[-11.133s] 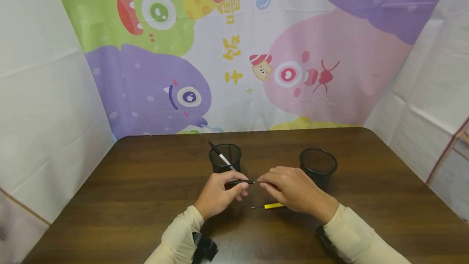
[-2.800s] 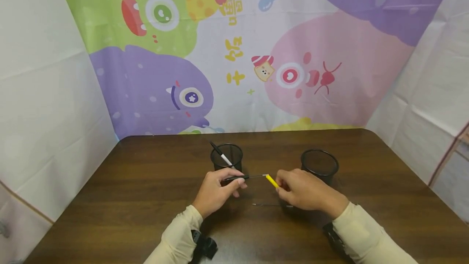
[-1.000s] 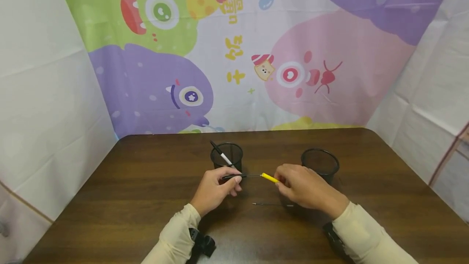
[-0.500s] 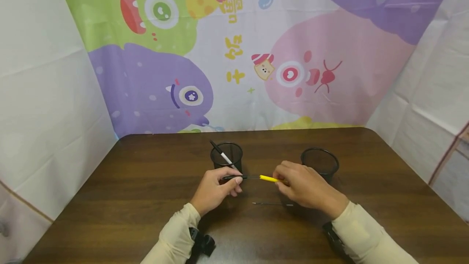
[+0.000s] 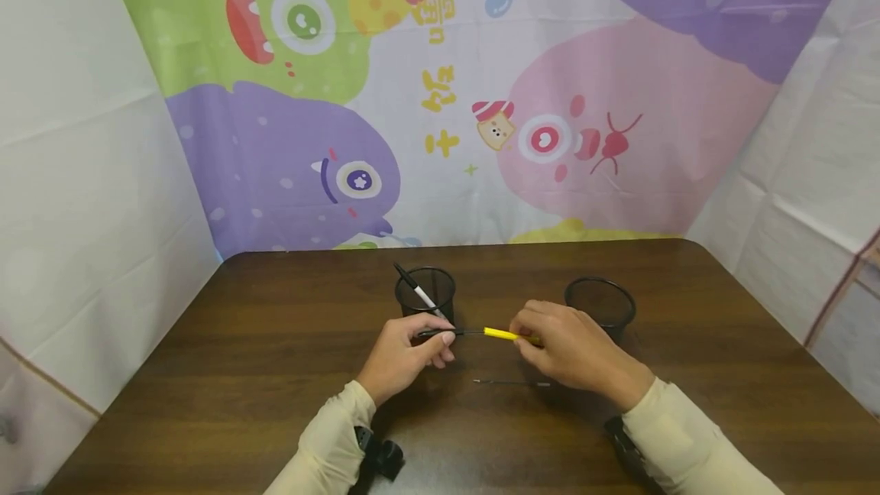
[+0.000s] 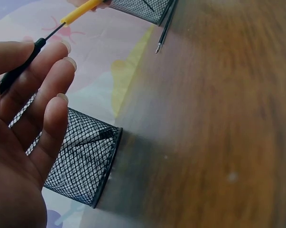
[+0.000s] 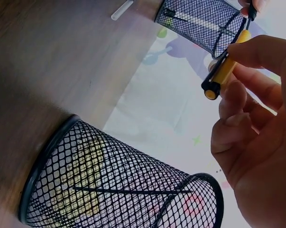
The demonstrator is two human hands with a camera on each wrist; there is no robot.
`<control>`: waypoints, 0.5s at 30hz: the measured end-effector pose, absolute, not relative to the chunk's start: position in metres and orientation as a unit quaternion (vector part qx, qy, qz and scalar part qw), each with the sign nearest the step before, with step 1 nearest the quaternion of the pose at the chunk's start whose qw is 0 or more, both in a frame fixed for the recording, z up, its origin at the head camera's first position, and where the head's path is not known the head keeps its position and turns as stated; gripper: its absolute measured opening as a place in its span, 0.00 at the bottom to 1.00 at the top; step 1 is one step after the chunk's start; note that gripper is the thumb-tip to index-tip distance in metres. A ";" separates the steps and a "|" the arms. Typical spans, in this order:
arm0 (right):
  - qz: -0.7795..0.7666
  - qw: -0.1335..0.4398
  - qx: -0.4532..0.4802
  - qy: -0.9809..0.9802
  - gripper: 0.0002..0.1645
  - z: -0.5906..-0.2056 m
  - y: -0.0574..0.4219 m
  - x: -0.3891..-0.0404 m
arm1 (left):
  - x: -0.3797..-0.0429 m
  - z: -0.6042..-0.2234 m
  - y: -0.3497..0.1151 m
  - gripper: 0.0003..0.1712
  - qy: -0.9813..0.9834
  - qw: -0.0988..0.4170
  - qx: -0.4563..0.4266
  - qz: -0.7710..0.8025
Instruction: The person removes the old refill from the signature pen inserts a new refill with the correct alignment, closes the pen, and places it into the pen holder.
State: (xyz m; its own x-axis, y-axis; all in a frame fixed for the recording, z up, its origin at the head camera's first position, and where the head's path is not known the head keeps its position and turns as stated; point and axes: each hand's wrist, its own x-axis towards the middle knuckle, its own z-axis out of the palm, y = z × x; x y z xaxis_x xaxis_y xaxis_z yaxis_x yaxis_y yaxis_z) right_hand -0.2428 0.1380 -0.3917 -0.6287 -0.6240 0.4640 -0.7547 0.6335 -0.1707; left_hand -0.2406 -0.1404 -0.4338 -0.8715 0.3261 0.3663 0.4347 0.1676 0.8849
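Note:
My left hand (image 5: 406,354) pinches the black grip section (image 6: 19,69) of a ballpoint pen between thumb and fingers. From it a thin refill (image 6: 55,31) runs into the open end of the yellow pen barrel (image 5: 500,334). My right hand (image 5: 577,350) holds that barrel between thumb and fingers; its black clip and end cap (image 7: 210,88) show in the right wrist view. A short stretch of refill still shows between the black and yellow parts. On the table below the hands lies another refill (image 5: 512,383), metal tip to the left.
Behind my left hand stands a black mesh pen cup (image 5: 447,300) with a black-and-white marker (image 5: 421,295) leaning in it. Another mesh cup (image 5: 600,304) stands behind my right hand. The brown table (image 5: 309,418) ends at a cartoon-print cloth (image 5: 454,197).
The yellow barrel has swung into line with the refill and slid left over it, leaving less refill showing. Earlier, a yellow-bodied piece lay on the table; the loose refill has stayed there.

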 end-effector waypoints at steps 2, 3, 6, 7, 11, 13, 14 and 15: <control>0.176 0.187 0.390 -0.884 0.05 -0.391 0.138 -0.242 | -0.241 -0.434 -0.140 0.10 -0.762 0.044 -0.249 -0.597; 0.178 0.187 0.391 -0.883 0.06 -0.391 0.138 -0.242 | -0.241 -0.434 -0.140 0.10 -0.762 0.044 -0.248 -0.597; 0.191 0.179 0.392 -0.882 0.06 -0.390 0.138 -0.242 | -0.241 -0.435 -0.140 0.10 -0.758 0.042 -0.247 -0.602; 0.195 0.176 0.394 -0.881 0.06 -0.390 0.139 -0.242 | -0.241 -0.435 -0.140 0.10 -0.758 0.042 -0.247 -0.602; 0.206 0.169 0.396 -0.879 0.06 -0.390 0.139 -0.242 | -0.241 -0.434 -0.140 0.09 -0.756 0.034 -0.244 -0.606; 0.208 0.168 0.398 -0.877 0.07 -0.391 0.140 -0.243 | -0.241 -0.434 -0.141 0.09 -0.756 0.033 -0.244 -0.606; 0.208 0.169 0.398 -0.877 0.06 -0.391 0.140 -0.243 | -0.242 -0.435 -0.141 0.09 -0.756 0.033 -0.244 -0.606; 0.209 0.169 0.399 -0.876 0.06 -0.391 0.140 -0.244 | -0.242 -0.435 -0.140 0.10 -0.756 0.033 -0.245 -0.606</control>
State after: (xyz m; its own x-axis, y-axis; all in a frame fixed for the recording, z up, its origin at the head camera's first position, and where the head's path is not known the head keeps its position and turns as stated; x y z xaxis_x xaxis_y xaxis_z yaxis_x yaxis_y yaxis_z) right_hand -0.2440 0.1402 -0.3911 -0.6238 -0.6287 0.4642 -0.7707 0.5937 -0.2316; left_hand -0.2423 -0.1404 -0.4346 -0.8776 0.3304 0.3473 0.4108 0.1451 0.9001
